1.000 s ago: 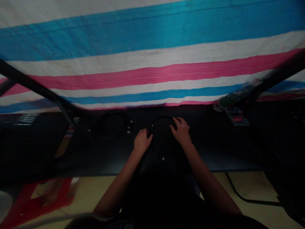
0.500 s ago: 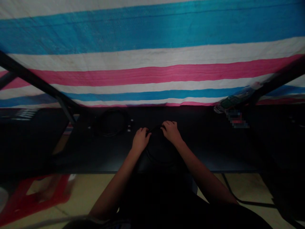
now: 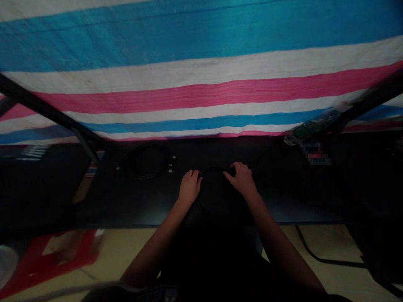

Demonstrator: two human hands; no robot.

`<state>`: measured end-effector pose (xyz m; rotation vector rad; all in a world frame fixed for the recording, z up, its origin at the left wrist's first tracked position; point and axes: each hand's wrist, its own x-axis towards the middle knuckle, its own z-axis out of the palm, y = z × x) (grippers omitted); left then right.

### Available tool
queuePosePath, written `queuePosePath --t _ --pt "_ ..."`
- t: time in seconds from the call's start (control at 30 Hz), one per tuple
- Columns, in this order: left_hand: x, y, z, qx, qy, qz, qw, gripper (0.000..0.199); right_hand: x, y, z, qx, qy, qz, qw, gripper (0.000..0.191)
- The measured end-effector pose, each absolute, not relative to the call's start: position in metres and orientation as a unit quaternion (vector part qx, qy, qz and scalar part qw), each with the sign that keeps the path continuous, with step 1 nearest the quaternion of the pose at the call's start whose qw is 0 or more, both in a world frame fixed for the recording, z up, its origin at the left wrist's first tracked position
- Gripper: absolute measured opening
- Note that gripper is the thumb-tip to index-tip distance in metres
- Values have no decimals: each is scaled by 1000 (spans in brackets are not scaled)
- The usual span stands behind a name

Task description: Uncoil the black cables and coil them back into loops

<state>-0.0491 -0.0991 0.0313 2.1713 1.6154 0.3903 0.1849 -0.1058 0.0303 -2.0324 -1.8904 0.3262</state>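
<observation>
A black cable [image 3: 214,168] forms a loop near the front edge of the dark table [image 3: 135,209]. My left hand [image 3: 190,184] grips the loop at its left side, fingers curled over it. On the other side, my right hand [image 3: 242,178] holds the cable between thumb and fingers at the upper right of the loop. The lower part of the loop is hard to make out against the dark clothing. Another coiled black cable [image 3: 147,176] with small white tags lies to the left of my hands.
A plastic bottle [image 3: 310,128] lies at the back right beside a blurred-out item [image 3: 315,153]. Black metal bars [image 3: 47,107] slant up at both sides before a striped sheet [image 3: 201,96]. A red stool [image 3: 34,260] stands on the floor at lower left.
My right hand has moved right along the loop, away from my left hand, which has shifted slightly right. The gap between my hands is wider. The view has tilted a little.
</observation>
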Motion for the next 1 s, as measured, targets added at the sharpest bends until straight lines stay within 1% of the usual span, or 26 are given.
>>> queuePosePath --t 0.07,0.1,0.23,0.3,0.37,0.47,0.53,0.67,0.77,0.9,1.0 --pt "-46 -97 30 783 561 148 224 22 178 -102 34 -683 -702 125 160 38" --pt "-45 -95 31 784 556 152 229 23 175 -100 36 -663 -721 131 152 37" --pt "-46 -90 34 780 561 162 222 20 168 -94 34 -637 -739 168 140 20" --pt "-48 -93 36 770 579 159 216 18 166 -95 29 -652 -724 166 153 17" --pt "-51 -99 35 762 595 146 209 16 164 -100 24 -664 -712 150 171 17" --pt "-51 -110 31 765 603 134 184 16 157 -109 20 -678 -691 146 203 19" --pt "-52 -114 29 757 614 144 169 18 153 -113 23 -688 -664 189 224 21" --pt "-67 -111 37 716 649 153 207 24 150 -119 38 -664 -631 304 263 24" --pt "-90 -106 50 698 662 153 226 29 147 -121 47 -626 -635 355 282 32" --pt "-126 -97 72 702 653 190 212 35 123 -117 54 -576 -669 356 306 47" --pt "-160 -81 89 697 666 203 171 34 89 -101 60 -541 -700 336 322 50"
